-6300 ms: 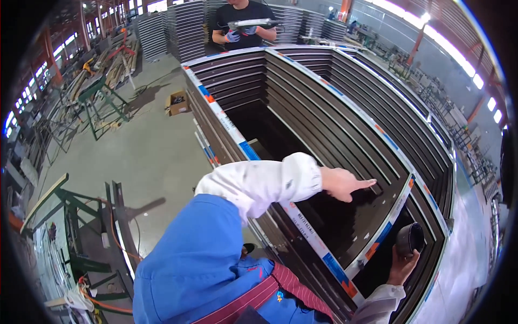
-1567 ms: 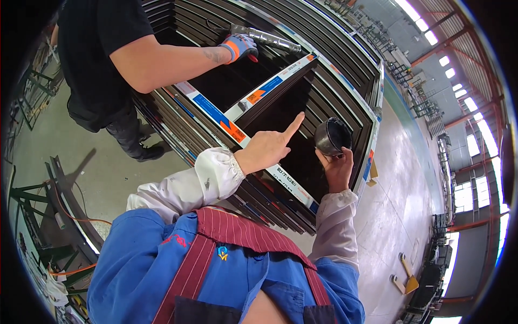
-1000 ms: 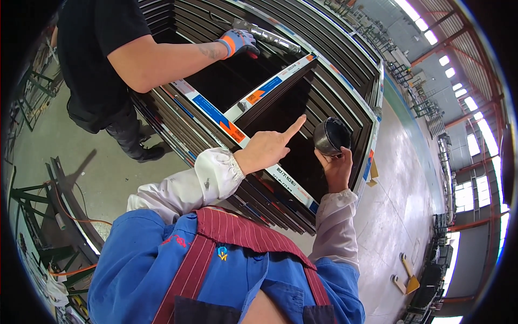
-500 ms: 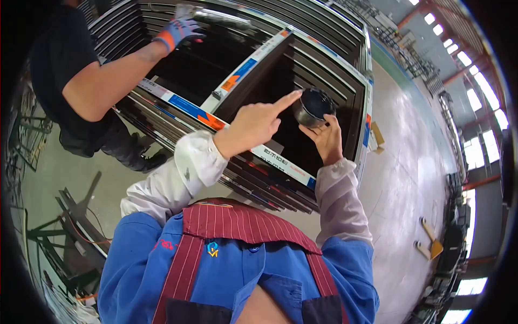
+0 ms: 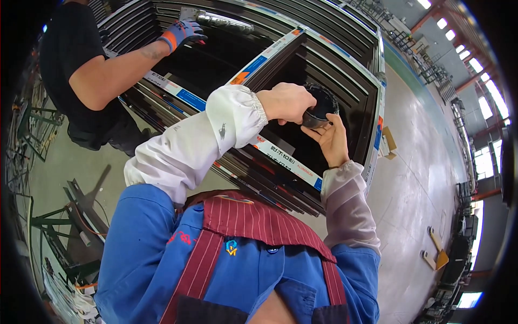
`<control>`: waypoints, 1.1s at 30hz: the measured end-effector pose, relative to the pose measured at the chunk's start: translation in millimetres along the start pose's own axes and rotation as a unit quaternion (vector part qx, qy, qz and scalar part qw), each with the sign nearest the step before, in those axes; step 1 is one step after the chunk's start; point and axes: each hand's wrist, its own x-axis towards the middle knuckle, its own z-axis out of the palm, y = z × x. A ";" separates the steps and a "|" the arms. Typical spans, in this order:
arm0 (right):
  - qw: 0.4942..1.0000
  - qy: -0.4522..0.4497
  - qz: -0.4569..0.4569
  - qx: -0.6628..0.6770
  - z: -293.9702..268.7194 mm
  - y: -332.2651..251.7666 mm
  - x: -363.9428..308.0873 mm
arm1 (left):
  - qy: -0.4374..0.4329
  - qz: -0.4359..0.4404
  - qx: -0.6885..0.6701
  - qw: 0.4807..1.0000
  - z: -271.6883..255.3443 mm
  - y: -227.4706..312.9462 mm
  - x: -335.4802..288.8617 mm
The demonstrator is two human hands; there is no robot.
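A round dark container point(image 5: 321, 103) with a black face and a shiny grey side is held up over the stacked frames. My right hand point(image 5: 333, 139) grips it from below and the right, thumb at its near edge. Curled against its left side is my left hand point(image 5: 288, 102), closed, its fingertips hidden behind the hand and the rim. White sleeve covers reach to both my wrists. Under my hands lie stacked dark metal frames point(image 5: 268, 59) with white, blue and orange protective strips.
At the left a co-worker in a black top reaches a gloved hand point(image 5: 183, 35) over the frames. Near it lies a silver-wrapped roll point(image 5: 224, 21). A cardboard piece point(image 5: 388, 141) and a yellow-ended tool point(image 5: 441, 259) are on the floor at right. Dark metal stands point(image 5: 54, 221) occupy the left.
My left hand has moved right, from pointing at the container's rim to curling against its side. The right hand still holds the container. The view has shifted slightly.
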 end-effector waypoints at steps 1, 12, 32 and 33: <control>1.000 -0.002 -0.001 0.000 -1.0 0.2 0.1 | 0.029 0.016 -0.012 0.999 0.6 -0.1 -1.7; 0.999 -0.027 0.018 0.010 7.6 -3.8 -0.6 | 0.068 -0.012 -0.024 0.997 16.4 -4.7 -6.8; 0.993 0.104 -0.018 0.055 55.0 10.9 -19.8 | 0.077 0.134 0.021 0.988 2.9 -49.6 -6.8; 0.992 0.111 -0.022 0.056 60.9 13.6 -19.6 | 0.074 0.142 0.019 0.987 0.9 -54.7 -7.8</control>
